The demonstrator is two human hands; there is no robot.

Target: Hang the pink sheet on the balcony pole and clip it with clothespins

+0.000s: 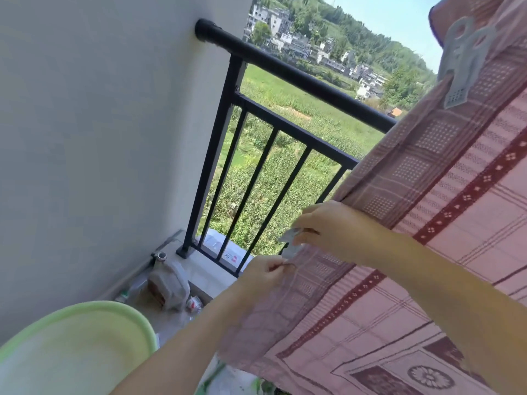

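Soft, light pink sheet (pixel 399 252): left grip (pixel 263 270) pinches its edge, right grip (pixel 328 232) squeezes a clothespin (pixel 291 242) just above.

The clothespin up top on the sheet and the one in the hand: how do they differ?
The upper clothespin is clipped onto the pink sheet, sharp and untouched; the lower clothespin sits in the right hand at the sheet's edge, blurred and mostly hidden. Both look pale grey.

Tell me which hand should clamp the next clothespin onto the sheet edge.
Right. The right hand already holds the clothespin at the pink sheet edge; the left hand pinches that edge, steadying it.
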